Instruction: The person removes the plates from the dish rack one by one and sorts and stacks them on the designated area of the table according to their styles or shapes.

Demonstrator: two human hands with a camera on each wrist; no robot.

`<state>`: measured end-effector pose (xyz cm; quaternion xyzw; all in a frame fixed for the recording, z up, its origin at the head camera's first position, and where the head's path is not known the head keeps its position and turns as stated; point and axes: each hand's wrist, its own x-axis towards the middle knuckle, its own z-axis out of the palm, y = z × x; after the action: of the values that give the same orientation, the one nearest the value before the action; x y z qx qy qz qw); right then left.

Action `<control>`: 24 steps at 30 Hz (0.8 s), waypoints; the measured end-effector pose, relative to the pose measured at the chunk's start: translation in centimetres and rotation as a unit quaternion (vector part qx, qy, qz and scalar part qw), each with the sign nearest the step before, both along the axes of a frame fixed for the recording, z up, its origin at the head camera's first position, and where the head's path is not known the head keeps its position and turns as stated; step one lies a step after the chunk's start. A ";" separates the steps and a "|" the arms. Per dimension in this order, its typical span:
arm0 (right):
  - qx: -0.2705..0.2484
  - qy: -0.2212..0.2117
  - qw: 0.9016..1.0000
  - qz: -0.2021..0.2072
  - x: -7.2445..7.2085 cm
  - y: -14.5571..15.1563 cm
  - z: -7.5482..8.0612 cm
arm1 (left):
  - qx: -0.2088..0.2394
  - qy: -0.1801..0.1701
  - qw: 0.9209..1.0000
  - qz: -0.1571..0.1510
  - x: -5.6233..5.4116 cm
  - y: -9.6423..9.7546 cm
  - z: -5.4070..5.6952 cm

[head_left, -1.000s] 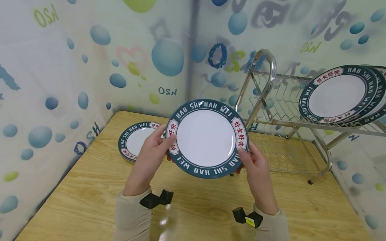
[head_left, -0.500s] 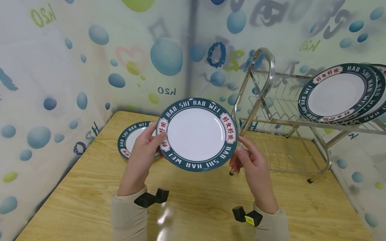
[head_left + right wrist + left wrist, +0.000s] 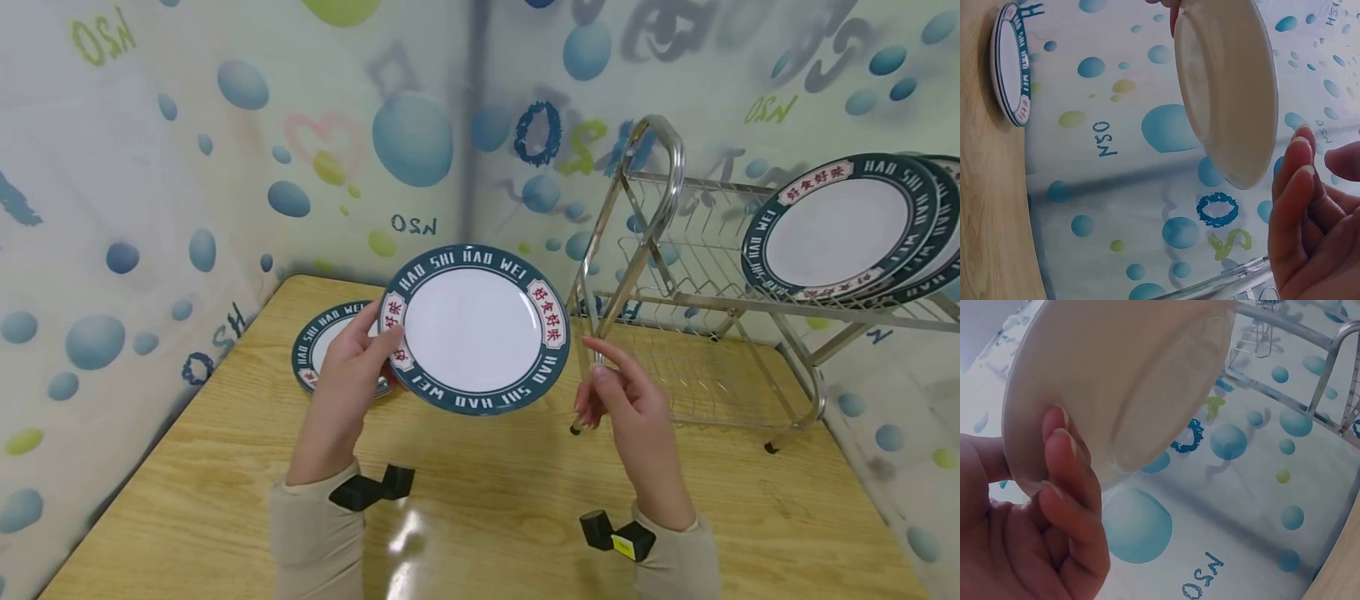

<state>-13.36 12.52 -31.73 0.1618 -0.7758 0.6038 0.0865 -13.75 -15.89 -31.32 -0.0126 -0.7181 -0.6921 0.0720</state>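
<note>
Table (image 3: 225, 467): wooden top set against bubble-print walls; it carries everything below
Dish rack (image 3: 697, 333): steel wire, two tiers, on the table to the right of the held plate
Racked plates (image 3: 840, 229): dark-rimmed plates leaning on the rack's upper tier, well to the right of the held plate and about level with it
Held plate (image 3: 474, 329): white centre, dark lettered rim, in the air above the table, face tilted toward the person; the wrist views show its plain pale underside (image 3: 1129, 381)
Stacked plates (image 3: 322, 346): same pattern, lying flat on the table, just behind and to the left of the held plate, partly hidden by the left hand
Left hand (image 3: 352, 383): grips the held plate at its left rim, thumb on the face, fingers (image 3: 1069, 481) curled behind
Right hand (image 3: 626, 408): loose and holding nothing, fingers half-bent, apart from the held plate's right rim, between it and the rack's near leg
Key relation: the held plate lies wholly with the left hand; the rack stands beyond the free right hand, the nearer one to it
</note>
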 end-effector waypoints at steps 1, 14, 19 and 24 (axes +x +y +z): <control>0.002 0.003 1.000 -0.002 0.1 0.0 0.2 | 0.000 -0.003 1.000 0.002 0.0 0.0 0.0; 0.005 0.025 1.000 -0.002 -0.7 0.8 -1.0 | -0.015 -0.023 0.999 0.024 0.0 -0.5 -0.1; 0.004 0.033 0.999 -0.009 -1.1 1.2 -1.6 | -0.021 -0.025 0.999 0.035 -0.1 -1.0 -0.3; 0.003 0.040 0.999 -0.006 -1.1 1.2 -1.6 | -0.030 -0.012 0.998 0.050 -0.2 -1.6 -0.5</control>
<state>-14.49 13.71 -33.31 0.1819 -0.7742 0.5941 0.1205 -13.94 -17.53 -31.87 0.0296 -0.7393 -0.6656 0.0971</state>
